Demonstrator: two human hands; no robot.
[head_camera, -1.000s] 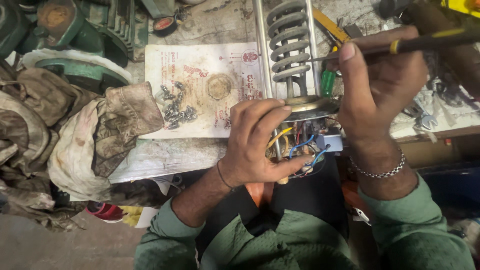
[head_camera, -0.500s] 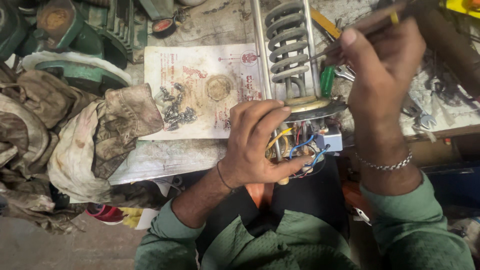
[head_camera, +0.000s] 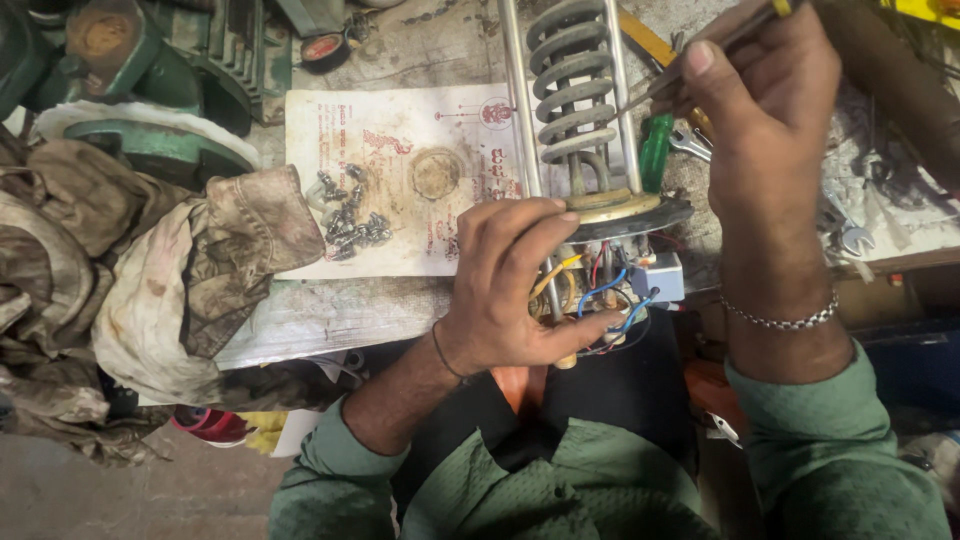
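Our left hand (head_camera: 510, 290) wraps the wired base of the coil heating element (head_camera: 580, 110), its grip steadying it over the counter (head_camera: 420, 40) edge | right hand (head_camera: 770, 110) pinches a thin tool (head_camera: 690, 62), tip at the coils | screws (head_camera: 350, 215) parked on paper (head_camera: 400, 130).

Your left hand (head_camera: 515, 285) covers part of the wire bundle (head_camera: 605, 300), so its connections stay unseen. The coil heater (head_camera: 578, 110) runs off the top edge. Your right hand (head_camera: 765, 110) hides most of the screwdriver (head_camera: 700, 55). Those screws (head_camera: 350, 215) are too small to count.
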